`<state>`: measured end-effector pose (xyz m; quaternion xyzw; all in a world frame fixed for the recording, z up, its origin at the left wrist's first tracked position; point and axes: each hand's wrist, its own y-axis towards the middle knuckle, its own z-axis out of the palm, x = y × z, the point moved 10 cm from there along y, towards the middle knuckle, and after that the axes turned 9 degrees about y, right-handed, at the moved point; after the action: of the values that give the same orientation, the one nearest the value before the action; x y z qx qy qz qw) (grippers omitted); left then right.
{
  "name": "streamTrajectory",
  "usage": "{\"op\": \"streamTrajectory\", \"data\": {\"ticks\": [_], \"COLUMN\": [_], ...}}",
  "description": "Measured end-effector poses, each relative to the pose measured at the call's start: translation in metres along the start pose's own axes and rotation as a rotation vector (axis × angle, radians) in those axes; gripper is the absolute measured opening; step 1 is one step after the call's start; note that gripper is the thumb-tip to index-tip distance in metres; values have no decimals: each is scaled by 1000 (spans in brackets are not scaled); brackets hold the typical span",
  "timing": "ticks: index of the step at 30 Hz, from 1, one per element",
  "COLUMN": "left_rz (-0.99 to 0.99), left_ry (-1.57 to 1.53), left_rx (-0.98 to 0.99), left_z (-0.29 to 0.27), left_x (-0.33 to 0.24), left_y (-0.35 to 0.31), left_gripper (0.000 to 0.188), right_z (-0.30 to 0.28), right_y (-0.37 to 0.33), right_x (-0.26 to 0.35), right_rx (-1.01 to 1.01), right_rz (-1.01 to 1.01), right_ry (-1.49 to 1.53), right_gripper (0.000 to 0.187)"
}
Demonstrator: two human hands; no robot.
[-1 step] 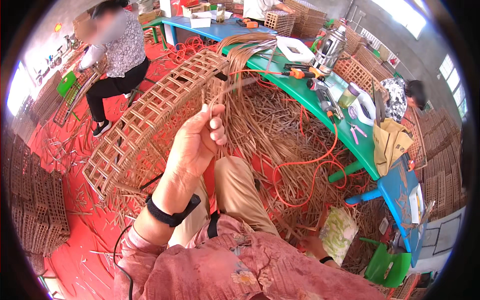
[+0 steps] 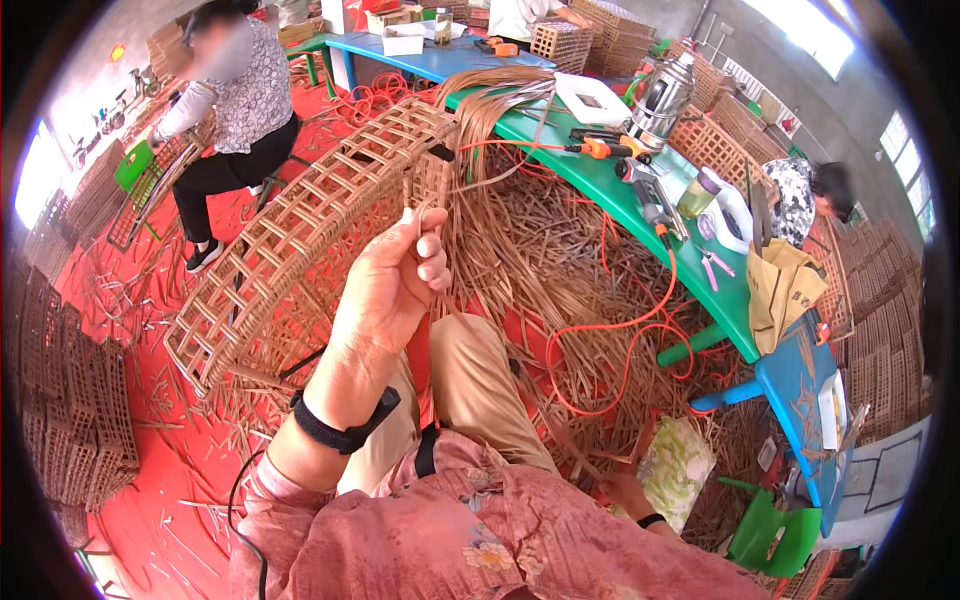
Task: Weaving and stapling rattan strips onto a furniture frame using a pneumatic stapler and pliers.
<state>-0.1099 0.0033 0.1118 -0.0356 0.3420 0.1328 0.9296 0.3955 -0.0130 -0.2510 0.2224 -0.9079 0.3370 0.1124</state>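
A long openwork woven rattan basket [image 2: 300, 225] lies tilted across in front of my knees. At its near right end is my left hand [image 2: 395, 275], thumb and forefinger pinched on a thin rattan strip [image 2: 410, 200], other fingers curled. Beyond it, a loose strip [image 2: 505, 178] bends out from the basket's end toward the green table. Low on the right, my right hand [image 2: 625, 492] is beside a green-and-white patterned bag [image 2: 680, 460]. Its fingers look closed round a brown strip [image 2: 572, 440], though they are partly shaded.
A green table [image 2: 715, 290] carries power tools [image 2: 648, 200], a metal flask [image 2: 662, 100], a jar [image 2: 697, 193] and pink scissors [image 2: 712, 268]. An orange cord [image 2: 600, 408] loops over scattered strips. Stacked baskets [image 2: 70, 390] stand left; a person [image 2: 240, 110] sits beyond; a green chair [image 2: 775, 535] is lower right.
The loose strip by the basket's end was smeared and now shows as a bent curve. The seated person's arm has moved down and outward. My hands stay nearly in place.
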Motion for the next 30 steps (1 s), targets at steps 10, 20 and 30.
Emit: {"op": "streamTrajectory", "data": {"ticks": [10,20,30], "left_rz": [-348,-468,-371], "left_ry": [727,974,927], "left_rx": [556,903,1112], "left_z": [59,56,70], "left_x": [161,191,195], "left_y": [-72,-116,-132], "left_gripper": [25,27,27], "right_z": [-184,-229,-163], "right_y": [95,139,127], "right_x": [220,201,176], "right_rx": [-16,409,235], "right_rz": [-440,3,49], "right_ry": [1686,2655,2455], "right_gripper": [53,34,65]}}
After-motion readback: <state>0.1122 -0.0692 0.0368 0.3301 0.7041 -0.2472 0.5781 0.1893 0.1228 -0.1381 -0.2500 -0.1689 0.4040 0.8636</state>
